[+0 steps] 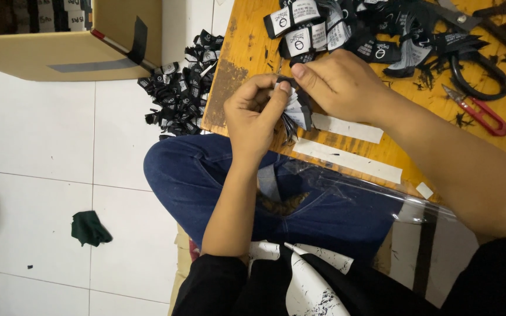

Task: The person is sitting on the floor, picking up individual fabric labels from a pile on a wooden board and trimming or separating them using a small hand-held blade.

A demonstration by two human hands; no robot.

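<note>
My left hand [254, 112] and my right hand [341, 85] both pinch a small stack of black and white fabric labels [297, 109] over the near edge of a low orange wooden table [247, 41]. The left hand grips the stack from the left with thumb and fingers curled. From the right, the right hand presses fingers and thumb on the stack's top. More bundled labels [323, 32] lie on the table just beyond my hands.
Black-handled scissors [478, 64] and small red snips [478, 111] lie at the table's right. A heap of loose labels [180, 90] sits on the white tiled floor by a cardboard box [65, 47]. A dark cloth scrap [89, 228] lies on the floor. Clear plastic [346, 193] covers my lap.
</note>
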